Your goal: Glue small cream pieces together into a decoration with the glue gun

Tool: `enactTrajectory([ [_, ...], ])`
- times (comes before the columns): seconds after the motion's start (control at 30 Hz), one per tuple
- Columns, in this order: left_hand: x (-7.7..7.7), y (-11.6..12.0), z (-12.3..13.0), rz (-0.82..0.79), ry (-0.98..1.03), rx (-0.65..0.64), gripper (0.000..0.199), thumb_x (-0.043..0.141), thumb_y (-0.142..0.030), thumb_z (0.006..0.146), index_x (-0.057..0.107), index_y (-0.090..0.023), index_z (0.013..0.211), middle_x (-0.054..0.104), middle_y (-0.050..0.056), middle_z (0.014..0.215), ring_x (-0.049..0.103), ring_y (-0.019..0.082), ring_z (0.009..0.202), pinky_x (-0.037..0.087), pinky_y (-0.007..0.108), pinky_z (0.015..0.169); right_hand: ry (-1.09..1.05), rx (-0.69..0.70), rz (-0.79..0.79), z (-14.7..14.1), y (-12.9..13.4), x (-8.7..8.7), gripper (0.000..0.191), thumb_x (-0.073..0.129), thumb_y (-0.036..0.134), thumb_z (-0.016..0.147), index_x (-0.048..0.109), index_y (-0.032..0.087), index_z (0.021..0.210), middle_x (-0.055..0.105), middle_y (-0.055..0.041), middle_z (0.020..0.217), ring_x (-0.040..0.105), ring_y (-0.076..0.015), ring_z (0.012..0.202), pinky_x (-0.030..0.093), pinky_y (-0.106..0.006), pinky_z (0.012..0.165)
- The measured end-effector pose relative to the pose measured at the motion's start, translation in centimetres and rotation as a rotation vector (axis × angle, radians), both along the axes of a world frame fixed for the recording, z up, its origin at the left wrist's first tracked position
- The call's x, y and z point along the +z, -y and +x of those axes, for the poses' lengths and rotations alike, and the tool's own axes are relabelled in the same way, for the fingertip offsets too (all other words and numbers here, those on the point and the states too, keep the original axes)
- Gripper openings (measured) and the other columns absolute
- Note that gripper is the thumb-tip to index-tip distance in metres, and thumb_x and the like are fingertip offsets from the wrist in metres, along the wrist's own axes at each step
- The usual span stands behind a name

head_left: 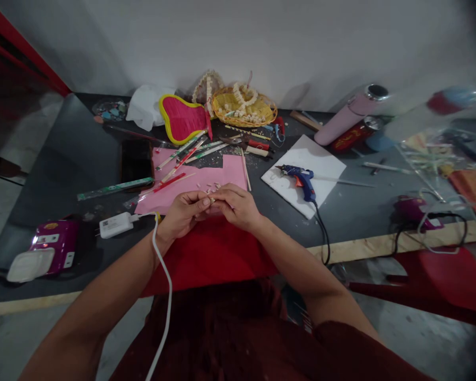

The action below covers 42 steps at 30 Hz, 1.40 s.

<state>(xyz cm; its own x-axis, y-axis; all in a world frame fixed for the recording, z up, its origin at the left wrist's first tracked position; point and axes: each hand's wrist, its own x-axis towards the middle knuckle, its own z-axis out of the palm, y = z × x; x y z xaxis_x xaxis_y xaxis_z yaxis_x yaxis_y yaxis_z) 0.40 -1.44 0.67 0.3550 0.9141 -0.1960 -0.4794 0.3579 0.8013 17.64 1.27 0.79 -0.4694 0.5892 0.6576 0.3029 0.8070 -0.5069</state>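
My left hand [184, 214] and my right hand [237, 206] meet at the front of the table, fingertips pinched together around a tiny pale piece [212, 200]. Its exact kind is too small to make out, and the fingers partly cover it. Just beyond lies a sheet of pink paper [212, 175] with several small pale bits scattered on it near my fingers. Under my hands hangs a red cloth or surface [222, 251]. A white cable [168, 286] runs over my left wrist from a white charger [117, 225].
A blue glue gun [306, 185] rests on a white board [327, 159] to the right. Behind are pliers [257, 144], a wicker basket [275, 112] and a pink-and-yellow heart-like piece [184, 119]. A pink flask [347, 117] stands back right; a phone [136, 161] and purple power socket [65, 238] lie left.
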Motion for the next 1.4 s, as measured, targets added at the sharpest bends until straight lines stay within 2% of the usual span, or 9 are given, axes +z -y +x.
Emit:
enactTrajectory([
  [0.2,-0.25,0.06,-0.04,0.005,-0.003,0.003,0.018,0.074,-0.025,0.070,0.064,-0.010,0.067,0.056,-0.001,0.057,0.035,0.001,0.043,0.024,0.014,0.041,0.006,-0.003,0.069,-0.25,0.21,-0.29,0.020,0.051,0.011,0.085,0.062,0.019,0.099,0.065,-0.0065,0.089,0.060,-0.0158,0.087,0.054,-0.032,0.079],
  [0.47,-0.14,-0.14,-0.05,-0.005,0.010,0.044,0.017,0.075,-0.025,0.069,0.066,-0.011,0.071,0.053,-0.002,0.057,0.038,0.002,0.045,0.026,0.015,0.043,-0.029,0.025,-0.030,-0.20,0.05,0.01,0.023,0.059,0.026,0.085,0.060,0.020,0.107,0.065,-0.0067,0.092,0.061,-0.0154,0.086,0.056,-0.032,0.077],
  [0.63,-0.21,-0.12,-0.03,-0.033,0.004,-0.010,0.022,0.076,-0.024,0.067,0.069,-0.012,0.084,0.055,-0.001,0.060,0.035,0.002,0.045,0.020,0.016,0.041,-0.030,-0.002,-0.040,0.13,-0.15,0.08,0.018,0.060,0.026,0.084,0.063,0.020,0.101,0.065,-0.0056,0.087,0.061,-0.0147,0.084,0.056,-0.030,0.075],
  [0.8,-0.22,-0.07,-0.05,-0.023,0.006,-0.013,0.017,0.075,-0.024,0.068,0.067,-0.011,0.074,0.049,-0.003,0.055,0.035,0.002,0.045,0.022,0.017,0.043,0.029,0.025,0.026,0.35,-0.36,-0.20,0.019,0.055,0.021,0.087,0.063,0.020,0.104,0.067,-0.0069,0.091,0.062,-0.0153,0.089,0.055,-0.030,0.080],
  [1.13,-0.24,-0.02,-0.03,-0.005,-0.026,0.017,0.018,0.076,-0.025,0.067,0.066,-0.011,0.071,0.053,-0.001,0.055,0.036,0.002,0.044,0.023,0.016,0.042,0.019,-0.010,0.073,-0.17,0.17,-0.57,0.020,0.051,0.014,0.086,0.063,0.017,0.102,0.066,-0.0076,0.091,0.061,-0.0155,0.089,0.053,-0.030,0.081],
  [1.4,0.01,-0.02,-0.11,-0.029,-0.014,0.003,0.021,0.076,-0.027,0.068,0.063,-0.010,0.066,0.052,-0.001,0.054,0.036,0.002,0.044,0.022,0.016,0.041,-0.046,0.032,-0.063,-0.32,0.15,0.20,0.021,0.054,0.022,0.087,0.061,0.020,0.107,0.066,-0.0064,0.092,0.061,-0.0147,0.088,0.054,-0.030,0.079],
])
